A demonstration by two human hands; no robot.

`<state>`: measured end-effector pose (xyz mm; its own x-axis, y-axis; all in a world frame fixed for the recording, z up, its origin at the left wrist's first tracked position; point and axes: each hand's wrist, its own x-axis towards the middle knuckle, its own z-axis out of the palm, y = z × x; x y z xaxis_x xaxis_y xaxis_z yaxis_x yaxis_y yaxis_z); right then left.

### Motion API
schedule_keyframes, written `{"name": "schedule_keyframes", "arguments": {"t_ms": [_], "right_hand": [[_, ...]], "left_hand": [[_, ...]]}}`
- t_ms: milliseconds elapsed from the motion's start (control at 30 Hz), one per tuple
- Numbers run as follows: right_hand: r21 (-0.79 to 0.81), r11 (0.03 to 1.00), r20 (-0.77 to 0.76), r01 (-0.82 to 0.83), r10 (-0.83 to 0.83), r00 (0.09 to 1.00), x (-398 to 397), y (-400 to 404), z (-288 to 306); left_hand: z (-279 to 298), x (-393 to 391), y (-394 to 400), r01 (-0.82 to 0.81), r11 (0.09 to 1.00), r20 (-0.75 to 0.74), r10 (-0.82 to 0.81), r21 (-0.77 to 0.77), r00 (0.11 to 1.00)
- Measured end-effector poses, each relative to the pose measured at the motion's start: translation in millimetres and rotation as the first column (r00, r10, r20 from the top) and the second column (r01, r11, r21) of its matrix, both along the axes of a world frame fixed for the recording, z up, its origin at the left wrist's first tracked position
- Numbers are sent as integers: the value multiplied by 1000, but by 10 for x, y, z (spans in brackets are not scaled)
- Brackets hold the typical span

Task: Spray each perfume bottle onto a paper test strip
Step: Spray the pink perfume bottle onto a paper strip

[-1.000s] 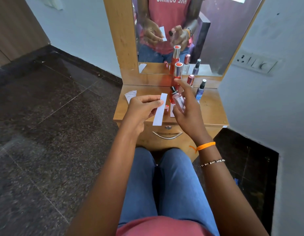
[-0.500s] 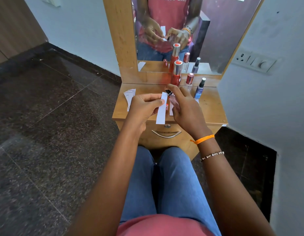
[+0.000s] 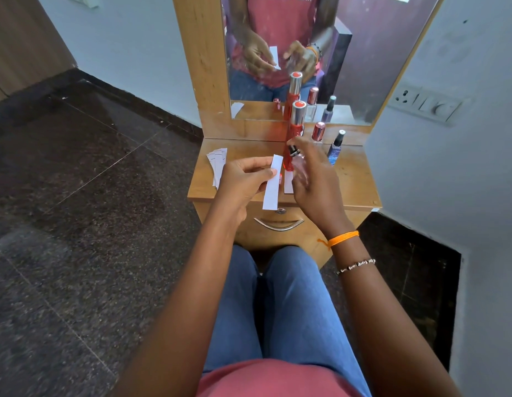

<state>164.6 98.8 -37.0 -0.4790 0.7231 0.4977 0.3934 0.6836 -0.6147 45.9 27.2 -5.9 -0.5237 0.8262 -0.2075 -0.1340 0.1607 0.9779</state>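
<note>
- Strip [image 3: 271, 183] of white paper pinched between thumb and fingers of the left hand [image 3: 243, 181], held upright above the front edge of the dresser top [image 3: 355, 181], its lower end hanging free over the drawer.
- Right hand [image 3: 315, 179] curled round a small clear perfume bottle [image 3: 299, 164]; the bottle is tilted, its dark nozzle pointing up and left toward the strip's top end. A finger lies over the nozzle; whether it is pressing cannot be told.
- Bottle and strip near each other, not touching.
- Tall red bottle [image 3: 293, 130] with a silver cap stands upright near the back edge, behind the held bottle.
- Bottle with a pink metallic cap [image 3: 318, 130] stands by the back edge, right of the red one; its body is mostly hidden by the right hand.
- Blue bottle [image 3: 335, 149] with a black cap stands toward the back right corner.
- Stack of spare strips [image 3: 217, 164] lies near the left edge, partly behind the left hand.
- One loose strip [image 3: 288, 182] lies flat on the top between the two hands.
- Mirror [image 3: 363, 67] rises from the back edge and reflects the hands and bottles.
- Drawer handle [image 3: 278, 224] below the front edge.
</note>
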Motion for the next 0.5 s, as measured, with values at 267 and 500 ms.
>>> {"name": "schedule_keyframes", "arguments": {"t_ms": [267,500], "right_hand": [[-768,563,-529,-306,-287,798,162,-149,47],[-818,464,-541,-340,-419,729,396,4,-66]], "left_hand": [[-103,205,84,47,996,-61,-43,72,997],[-208,510,274,100,994,-93,-96,41,991]]}}
